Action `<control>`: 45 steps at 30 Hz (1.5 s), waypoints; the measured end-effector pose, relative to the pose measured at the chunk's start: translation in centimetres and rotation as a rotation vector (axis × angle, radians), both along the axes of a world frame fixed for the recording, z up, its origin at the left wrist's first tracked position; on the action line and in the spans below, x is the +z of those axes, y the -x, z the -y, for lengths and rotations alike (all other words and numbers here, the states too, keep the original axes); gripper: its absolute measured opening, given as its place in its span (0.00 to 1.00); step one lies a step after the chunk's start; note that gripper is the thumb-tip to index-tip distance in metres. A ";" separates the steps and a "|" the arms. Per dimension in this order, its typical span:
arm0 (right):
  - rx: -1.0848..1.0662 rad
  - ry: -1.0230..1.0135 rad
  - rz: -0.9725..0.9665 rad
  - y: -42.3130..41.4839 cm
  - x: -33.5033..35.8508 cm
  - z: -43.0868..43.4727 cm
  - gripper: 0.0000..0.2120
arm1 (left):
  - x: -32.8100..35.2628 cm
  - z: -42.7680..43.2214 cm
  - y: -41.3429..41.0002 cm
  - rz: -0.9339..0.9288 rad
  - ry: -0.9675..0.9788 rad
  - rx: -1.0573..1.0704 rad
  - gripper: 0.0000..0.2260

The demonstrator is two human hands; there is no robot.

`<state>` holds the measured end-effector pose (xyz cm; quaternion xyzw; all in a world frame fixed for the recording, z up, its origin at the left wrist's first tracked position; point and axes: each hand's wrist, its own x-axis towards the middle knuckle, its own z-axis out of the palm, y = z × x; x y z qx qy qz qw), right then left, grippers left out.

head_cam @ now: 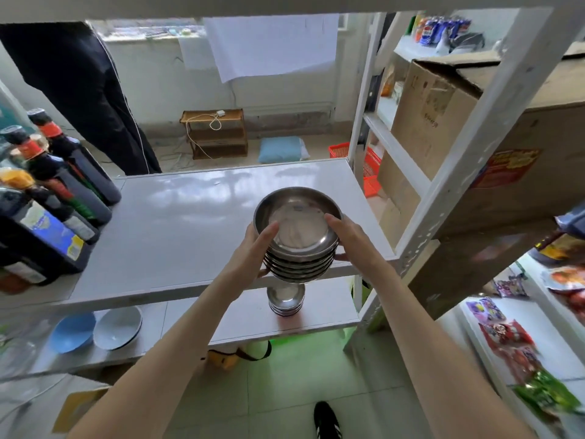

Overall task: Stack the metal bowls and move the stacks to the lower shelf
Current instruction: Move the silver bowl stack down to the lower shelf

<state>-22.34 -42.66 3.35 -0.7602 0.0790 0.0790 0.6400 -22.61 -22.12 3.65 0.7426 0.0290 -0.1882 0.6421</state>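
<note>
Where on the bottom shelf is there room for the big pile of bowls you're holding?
The lower shelf is bare to the right of the small stack already there, and also between that stack and the white bowl and blue bowl. The far left is crowded. Both hands, left hand and right hand, grip the held stack.

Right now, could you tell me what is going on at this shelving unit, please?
A person is holding a stack of metal bowls with both hands, the left hand and the right hand gripping opposite sides. The stack is at the front edge of the upper shelf. A second stack of metal bowls already stands on the lower shelf directly below. Two ceramic bowls sit further left on that lower level, and dark bottles line the upper shelf's left side.
</note>
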 end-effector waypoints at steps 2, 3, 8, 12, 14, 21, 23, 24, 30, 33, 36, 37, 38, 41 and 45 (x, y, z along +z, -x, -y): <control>-0.015 0.021 0.034 1.6 -0.1 -1.1 0.13 | -0.1 -1.5 1.0 0.025 -0.021 -0.028 0.37; -0.019 0.026 0.042 2.4 -0.2 -1.7 0.14 | -0.1 -2.2 1.6 0.034 -0.024 -0.040 0.36; -0.029 0.044 0.058 6.7 -0.2 -4.4 0.14 | -0.2 -4.8 5.3 0.017 0.007 -0.067 0.28; -0.039 0.039 0.055 10.1 -0.9 -6.6 0.14 | -1.3 -7.0 8.4 -0.011 0.041 -0.039 0.26; -0.041 0.031 0.059 11.8 -1.6 -8.0 0.12 | -2.2 -8.3 9.9 -0.011 0.056 -0.035 0.30; -0.078 0.024 0.050 17.0 -4.3 -13.6 0.20 | -6.2 -14.3 13.9 -0.021 0.045 -0.067 0.41; -0.101 0.009 0.040 17.9 -5.6 -15.6 0.17 | -7.8 -16.3 14.3 -0.037 0.029 -0.092 0.41; -0.118 0.004 0.041 18.3 -6.5 -16.7 0.17 | -8.8 -17.4 14.3 -0.052 0.025 -0.108 0.40; -0.205 -0.087 -0.034 17.7 -13.4 -22.9 0.20 | -15.5 -22.7 12.7 -0.051 -0.047 -0.195 0.36; -0.226 -0.114 -0.065 16.3 -17.2 -24.9 0.24 | -18.9 -24.4 11.1 -0.062 -0.086 -0.178 0.37; -0.254 -0.136 -0.096 13.9 -21.3 -25.9 0.23 | -22.7 -25.1 8.7 -0.106 -0.091 -0.149 0.41; -0.263 -0.149 -0.107 13.1 -22.8 -26.1 0.22 | -24.0 -25.2 7.9 -0.117 -0.084 -0.143 0.41; -0.271 -0.160 -0.117 12.2 -24.3 -26.2 0.20 | -25.3 -25.3 7.0 -0.122 -0.075 -0.139 0.40; -0.271 -0.179 -0.122 9.6 -28.7 -26.3 0.13 | -29.7 -25.3 4.3 -0.110 -0.054 -0.147 0.37; -0.282 -0.136 -0.078 5.9 -34.5 -26.0 0.18 | -35.1 -24.6 0.6 -0.123 -0.006 -0.118 0.44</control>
